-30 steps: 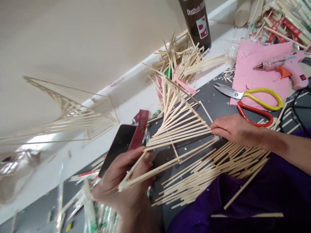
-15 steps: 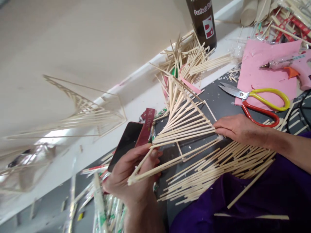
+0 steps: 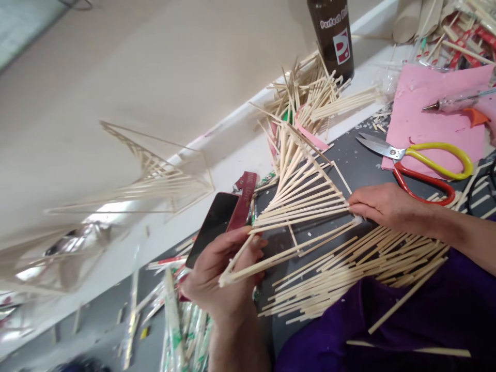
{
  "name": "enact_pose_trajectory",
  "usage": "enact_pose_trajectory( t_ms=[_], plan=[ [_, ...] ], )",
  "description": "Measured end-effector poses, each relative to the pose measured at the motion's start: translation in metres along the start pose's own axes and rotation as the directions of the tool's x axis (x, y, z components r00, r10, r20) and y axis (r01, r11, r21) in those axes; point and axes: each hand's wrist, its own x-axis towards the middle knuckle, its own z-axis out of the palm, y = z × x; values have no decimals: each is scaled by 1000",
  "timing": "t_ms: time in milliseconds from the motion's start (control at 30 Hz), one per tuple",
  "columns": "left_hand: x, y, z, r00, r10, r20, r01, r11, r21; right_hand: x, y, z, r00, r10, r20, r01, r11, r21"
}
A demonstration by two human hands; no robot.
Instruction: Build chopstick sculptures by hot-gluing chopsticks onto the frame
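Observation:
A twisted frame of thin wooden sticks (image 3: 310, 196), glued at the corners, is held between both hands above the dark tabletop. Its sticks lie side by side in a fan that narrows toward the middle. At the near left corner, my left hand (image 3: 228, 276) grips the frame, its thumb and fingers closed around the stick ends. My right hand (image 3: 382, 204) pinches the right edge of the fan at the end of the lowest sticks. Under and below the frame lies a spread of loose wooden sticks (image 3: 349, 279).
Scissors (image 3: 393, 152) with yellow and red handles lie by pink paper (image 3: 422, 93), on which a glue gun (image 3: 445, 103) rests. Left are a phone (image 3: 213, 225) and wrapped chopsticks (image 3: 186, 330). A dark bottle (image 3: 333, 41) and stick bundles (image 3: 306, 93) stand along the wall.
The camera view has turned slightly left, so everything appears farther right. Both hands keep their hold on the stick frame, with little visible movement between them.

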Motion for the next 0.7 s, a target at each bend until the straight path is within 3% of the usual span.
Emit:
enact_pose_trajectory(
  t_ms=[333,700],
  plan=[
    [-1,-6,-2,998,-22,52,22,1000,4,-2,4,3,999,-41,-36,40,999,-37],
    [0,-16,-9,996,63,71,-69,994,89,-3,6,7,990,-112,-87,104,991,-83]
  ],
)
